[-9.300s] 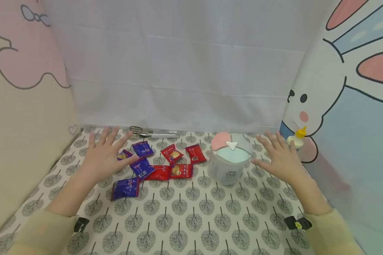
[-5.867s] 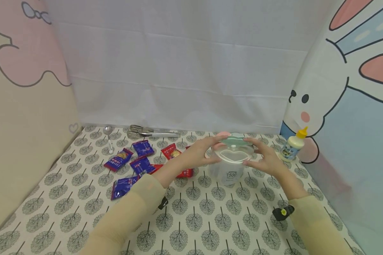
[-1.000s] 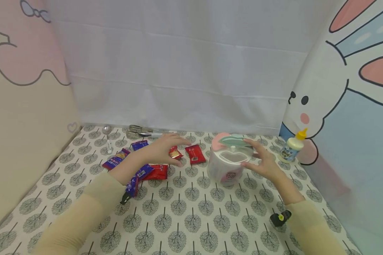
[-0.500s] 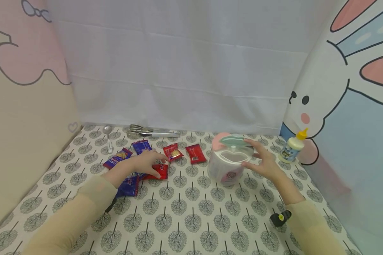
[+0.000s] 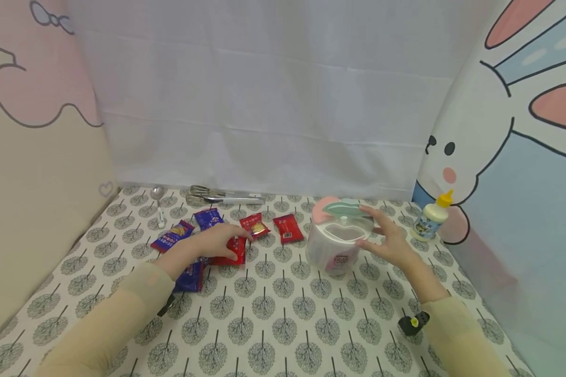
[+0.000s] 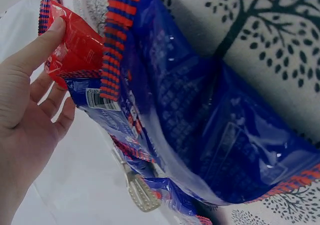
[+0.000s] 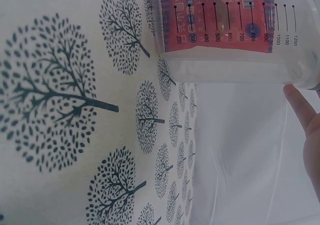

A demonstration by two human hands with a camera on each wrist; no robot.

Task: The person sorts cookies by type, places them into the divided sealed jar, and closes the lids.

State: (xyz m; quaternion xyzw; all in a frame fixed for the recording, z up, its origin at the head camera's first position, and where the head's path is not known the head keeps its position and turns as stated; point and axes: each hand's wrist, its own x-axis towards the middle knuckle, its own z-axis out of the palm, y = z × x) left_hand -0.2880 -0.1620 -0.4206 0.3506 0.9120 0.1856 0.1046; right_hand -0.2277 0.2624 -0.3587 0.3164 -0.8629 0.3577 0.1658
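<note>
My left hand (image 5: pixel 219 241) pinches a red snack packet (image 5: pixel 238 248) at the pile. In the left wrist view its thumb lies on the red packet (image 6: pixel 80 50), fingers on the other side, close to a large blue packet (image 6: pixel 200 120). My right hand (image 5: pixel 391 243) holds the clear storage container (image 5: pixel 323 251) at its top edge, thumb near the rim and fingers at the raised green lid flap (image 5: pixel 346 209). A lip-shaped opening shows under the flap. Through the wall in the right wrist view I see a red packet (image 7: pixel 220 30) inside, behind the measuring marks.
Several blue packets, such as one at the left (image 5: pixel 172 235), lie around the left hand. Two red packets, one with a barcode (image 5: pixel 289 228), lie between hand and container. A spoon (image 5: pixel 159 207), metal tongs (image 5: pixel 226 198) and a yellow-capped glue bottle (image 5: pixel 431 217) stand or lie farther back.
One red packet has gone from the table and shows inside the container, whose green flap was raised. My left hand has moved left and down onto another red packet; the right hand stays put.
</note>
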